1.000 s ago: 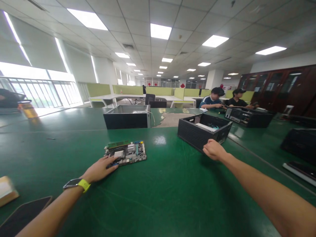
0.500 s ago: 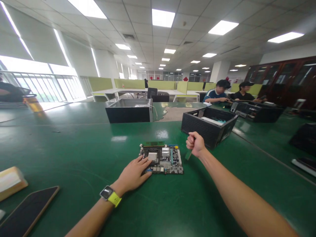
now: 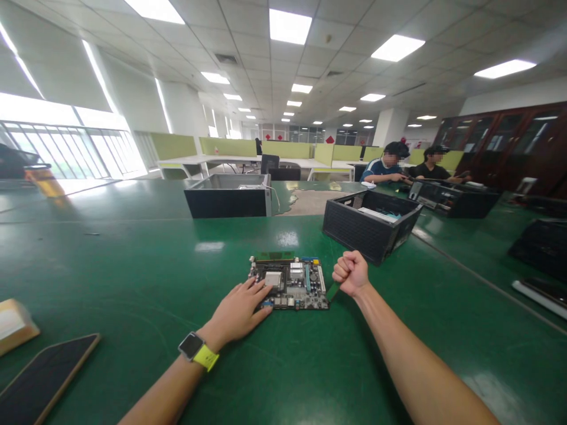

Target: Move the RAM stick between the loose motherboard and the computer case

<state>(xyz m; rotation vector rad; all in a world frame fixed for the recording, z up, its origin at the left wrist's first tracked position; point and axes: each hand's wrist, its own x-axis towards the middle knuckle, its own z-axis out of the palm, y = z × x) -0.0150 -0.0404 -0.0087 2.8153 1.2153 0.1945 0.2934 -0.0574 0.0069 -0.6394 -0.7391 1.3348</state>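
A motherboard (image 3: 305, 295) lies flat on the green table, with a pale square heatsink or chip (image 3: 273, 280) on its left half. A green RAM stick (image 3: 274, 256) stands along its far edge. My left hand (image 3: 241, 310), wearing a watch, rests palm down with fingers stretched over the board's near left part. My right hand (image 3: 352, 274) is a fist just right of the board. From its underside sticks out a second green RAM stick (image 3: 333, 291), its lower end close to the board's right corner. The rest of that stick is hidden by my fingers.
Beyond the board stand a black computer case (image 3: 370, 227) and a grey-black case (image 3: 228, 203). At left lie a dark phone-like slab (image 3: 48, 378) and a yellowish block (image 3: 15, 324). Two people (image 3: 390, 168) sit at the far right by another case (image 3: 460, 198).
My right hand has moved down a little towards me, bringing the RAM stick closer to the board's right corner. My left hand stays on the board. The view has shifted slightly.
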